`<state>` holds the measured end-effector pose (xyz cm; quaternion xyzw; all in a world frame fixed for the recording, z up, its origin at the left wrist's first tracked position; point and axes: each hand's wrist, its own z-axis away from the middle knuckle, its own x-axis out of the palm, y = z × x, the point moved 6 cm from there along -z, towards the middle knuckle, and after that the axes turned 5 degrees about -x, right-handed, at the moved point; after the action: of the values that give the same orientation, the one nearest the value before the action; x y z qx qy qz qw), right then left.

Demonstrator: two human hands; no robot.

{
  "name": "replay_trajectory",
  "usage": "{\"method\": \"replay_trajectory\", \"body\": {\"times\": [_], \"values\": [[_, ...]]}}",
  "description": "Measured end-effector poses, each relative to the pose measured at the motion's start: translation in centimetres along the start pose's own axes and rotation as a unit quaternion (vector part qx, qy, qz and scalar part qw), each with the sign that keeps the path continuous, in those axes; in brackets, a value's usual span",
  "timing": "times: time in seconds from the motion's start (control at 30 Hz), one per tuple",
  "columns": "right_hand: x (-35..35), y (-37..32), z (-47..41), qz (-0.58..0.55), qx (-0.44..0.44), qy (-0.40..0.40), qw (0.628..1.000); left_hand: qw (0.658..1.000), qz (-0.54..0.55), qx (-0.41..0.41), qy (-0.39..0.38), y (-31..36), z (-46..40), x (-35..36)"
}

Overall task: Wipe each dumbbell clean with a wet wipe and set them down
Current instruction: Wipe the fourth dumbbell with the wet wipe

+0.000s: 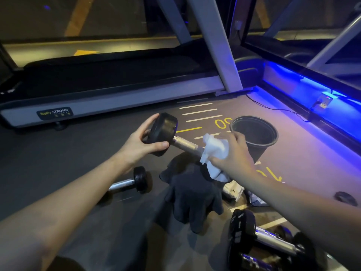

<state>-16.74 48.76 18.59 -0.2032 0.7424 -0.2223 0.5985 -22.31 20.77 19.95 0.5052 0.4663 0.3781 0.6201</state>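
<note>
A black rubber-headed dumbbell with a dull metal handle [181, 142] is being held in the air above the dark gym floor [78, 153], tilted so that its upper head is lying toward the left. That head is being gripped by the left hand [140, 141], whose fingers [156, 146] are being curled around the rim, thumb below and the others behind. A crumpled white wet wipe [214, 151] is being pressed around the lower part of the handle by the right hand [232, 155], whose fingers are being closed over both the wipe and the bar; the dumbbell's far head is being hidden behind that hand. Below the held dumbbell, a dark crumpled cloth [193, 192] is lying on the floor. A smaller black dumbbell with a chrome handle [130, 182] is resting on the floor just to the left of the cloth, partly covered by the left forearm. Larger black dumbbells with chrome handles [259, 237] are lying at the lower right. A round black plastic bin [256, 137] is standing on the floor just beyond the right hand, and a grey treadmill [109, 98] is being seen further back.
</note>
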Motion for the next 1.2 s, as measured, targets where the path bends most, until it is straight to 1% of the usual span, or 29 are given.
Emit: {"method": "replay_trajectory", "body": {"times": [0.07,0.1,0.17,0.23,0.27,0.4,0.5,0.57,0.73,0.83,0.9,0.97,1.07,1.2], "values": [[-0.3,-0.6,-0.3,0.081,-0.032,0.017,0.996,1.000,-0.009,0.006,-0.003,0.3,-0.1,0.2],[-0.5,-1.1,-0.4,0.132,-0.064,0.026,0.989,1.000,-0.013,0.009,-0.004,0.5,-0.2,0.3],[-0.4,-1.8,-0.5,0.239,-0.149,0.027,0.959,1.000,-0.018,0.014,-0.010,0.8,-0.1,0.5],[0.1,-1.9,-0.3,0.296,-0.207,0.019,0.932,1.000,-0.018,0.016,-0.014,1.0,0.0,0.7],[0.2,-1.9,-0.2,0.298,-0.219,0.025,0.929,1.000,-0.017,0.017,-0.014,1.1,0.1,0.8],[-0.3,-2.7,-0.1,0.246,-0.226,0.059,0.941,0.999,-0.025,0.022,-0.014,1.2,0.2,0.9],[-0.7,-3.8,-0.3,0.134,-0.215,0.066,0.965,0.999,-0.030,0.022,-0.014,1.2,0.2,0.8],[-0.7,-4.6,-0.2,0.063,-0.210,0.067,0.973,0.999,-0.029,0.023,-0.014,1.1,0.1,0.8],[0.3,-5.9,-0.7,-0.015,-0.223,0.054,0.973,0.999,-0.032,0.015,-0.010,0.8,0.0,0.6],[0.9,-6.4,-1.2,-0.074,-0.216,0.044,0.973,1.000,-0.026,0.015,-0.010,0.6,0.0,0.6],[1.3,-6.9,-1.5,-0.093,-0.215,0.054,0.971,1.000,-0.023,0.014,-0.012,0.6,0.0,0.6],[1.5,-7.5,-1.9,-0.098,-0.209,0.081,0.970,1.000,-0.024,0.015,-0.013,0.6,0.0,0.6],[1.5,-8.0,-2.6,-0.120,-0.175,0.115,0.970,0.999,-0.027,0.016,-0.017,0.6,0.0,0.6],[2.4,-7.6,-2.7,-0.145,-0.108,0.091,0.979,0.999,-0.021,0.015,-0.018,0.5,0.0,0.6]]}}
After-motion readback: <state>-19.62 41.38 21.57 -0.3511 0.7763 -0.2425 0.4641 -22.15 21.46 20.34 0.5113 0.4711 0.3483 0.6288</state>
